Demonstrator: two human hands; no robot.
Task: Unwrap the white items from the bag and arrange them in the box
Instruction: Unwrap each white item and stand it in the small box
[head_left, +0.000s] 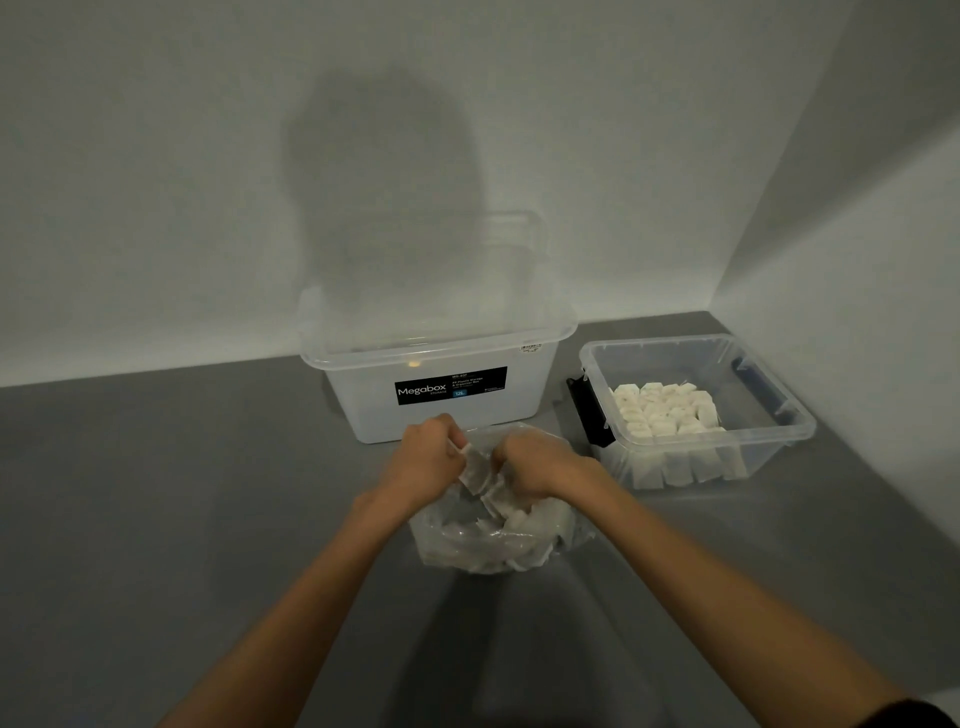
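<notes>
A clear plastic bag (483, 545) of wrapped white items sits on the grey floor in front of me. Both hands are above its mouth, pinching one small wrapped white item (477, 474) between them. My left hand (426, 460) grips its left edge and my right hand (530, 462) grips its right edge. To the right stands an open clear box (779, 415) with several unwrapped white items (667, 410) packed in rows in its left half.
A larger translucent Megabox storage tub (441, 384) with its lid on stands just behind the bag. White walls close in behind and on the right, forming a corner. Grey floor stretches to the left and toward me.
</notes>
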